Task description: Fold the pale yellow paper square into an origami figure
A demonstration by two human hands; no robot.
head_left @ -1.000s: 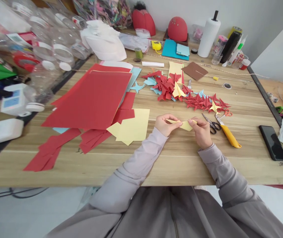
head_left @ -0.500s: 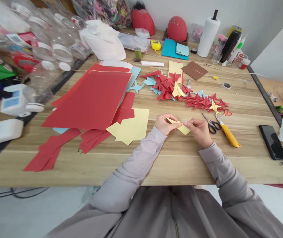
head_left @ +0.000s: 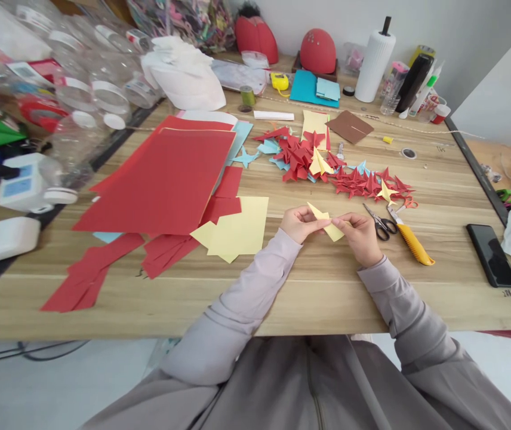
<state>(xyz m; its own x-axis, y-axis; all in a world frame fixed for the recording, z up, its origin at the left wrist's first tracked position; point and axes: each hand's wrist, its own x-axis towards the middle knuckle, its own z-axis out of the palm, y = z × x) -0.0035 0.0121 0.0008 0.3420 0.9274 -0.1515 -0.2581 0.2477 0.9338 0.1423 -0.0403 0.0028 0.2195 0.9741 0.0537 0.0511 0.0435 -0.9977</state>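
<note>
Carefully, the left hand and the right hand pinch a folded yellow paper piece between thumbs and fingers, holding it just above the wooden table. Both grips are closed on the paper, and the fingertips of the two hands almost meet at its middle. One point of the paper sticks up toward 11 o'clock and another runs down toward 4 o'clock.

This looks like a folding step partway through, with the paper creased but not yet a finished shape. The next move seems to call for a firm pinch along the crease, with both hands keeping the edges lined up.

At 12 o'clock from the hands lies a heap of folded red paper stars, with a yellow paper star at about 1 o'clock. Scissors and a yellow utility knife sit near 3 o'clock, and a phone lies farther out. Loose yellow sheets lie at 9 o'clock, just beside a large red paper stack.
</note>
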